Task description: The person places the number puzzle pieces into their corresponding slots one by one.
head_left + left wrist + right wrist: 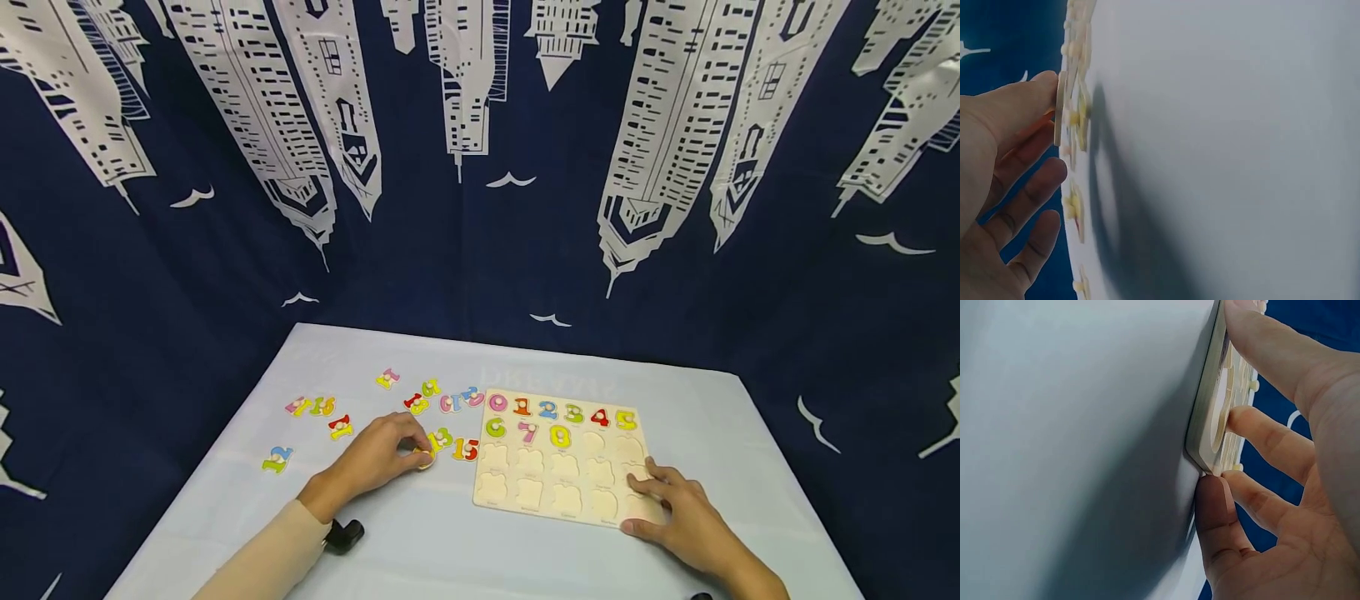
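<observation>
My left hand (386, 454) pinches a thin wooden number piece (1059, 109) between thumb and fingertip, beside the loose numbers. In the head view this piece is mostly covered by the fingers, and its number cannot be read. A light wooden number puzzle board (555, 518) lies flat at the right. Numbers 0 to 5 fill its top row; 6, 7 and a yellow 8 (560, 437) sit in the second row. My right hand (686, 517) rests on the board's near right corner, thumb at the front edge, one finger on its face, others along the side.
Loose knobbed number pieces are scattered left of the board, among them a red and orange 15 (466, 450), a green and yellow 13 (440, 440) and a blue and green 12 (277, 459). White cloth (420, 550) covers the table; a dark blue printed curtain (465, 250) hangs behind.
</observation>
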A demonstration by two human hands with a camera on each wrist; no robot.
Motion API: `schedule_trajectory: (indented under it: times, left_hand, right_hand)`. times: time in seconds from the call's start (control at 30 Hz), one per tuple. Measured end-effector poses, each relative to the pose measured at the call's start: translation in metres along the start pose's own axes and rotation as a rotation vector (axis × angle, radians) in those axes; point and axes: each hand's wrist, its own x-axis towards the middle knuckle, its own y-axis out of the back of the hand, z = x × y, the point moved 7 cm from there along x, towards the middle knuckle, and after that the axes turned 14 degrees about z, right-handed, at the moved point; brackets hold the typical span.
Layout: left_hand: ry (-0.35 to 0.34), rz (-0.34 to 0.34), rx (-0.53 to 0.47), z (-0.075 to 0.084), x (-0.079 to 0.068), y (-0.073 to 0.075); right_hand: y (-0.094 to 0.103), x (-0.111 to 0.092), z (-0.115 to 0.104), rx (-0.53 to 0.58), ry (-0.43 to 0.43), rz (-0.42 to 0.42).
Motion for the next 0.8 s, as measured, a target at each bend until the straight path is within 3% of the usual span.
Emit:
schedule_trajectory:
  times: [0.5, 0.8]
  left_hand:
    - [-0.145, 0.007, -0.08, 0.055, 0.025, -0.018]
    - [-0.156, -0.001, -0.209, 0.084, 0.049, -0.039]
  right_hand:
    - [0.001, -0.003, 0.002, -0.009, 0.005, -0.004]
    - [0.0, -0.001, -0.001, -0.006, 0.015, 0.001]
